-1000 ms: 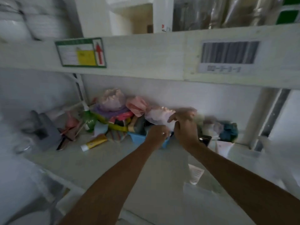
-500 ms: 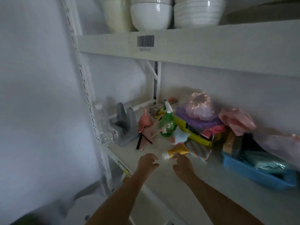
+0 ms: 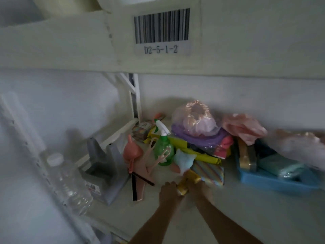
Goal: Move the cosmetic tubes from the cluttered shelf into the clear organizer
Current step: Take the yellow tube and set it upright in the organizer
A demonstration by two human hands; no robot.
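Two hands meet over the yellow tube (image 3: 184, 184) at the front of the cluttered shelf (image 3: 228, 208). Our left hand (image 3: 169, 192) curls against the tube's near end, and our right hand (image 3: 200, 190) closes on it from the other side, so both hands are clamped on the one tube, which lies low on the shelf just in front of a rainbow-striped packet (image 3: 209, 171). Motion blur hides how the fingers sit. Behind the tube stands a green spray bottle (image 3: 163, 148), with a pink funnel (image 3: 131, 154) to its left and a grey holder (image 3: 103, 166) further left. A blue tray (image 3: 274, 182) sits to the right. A clear water bottle (image 3: 68, 184) stands at the shelf's left edge.
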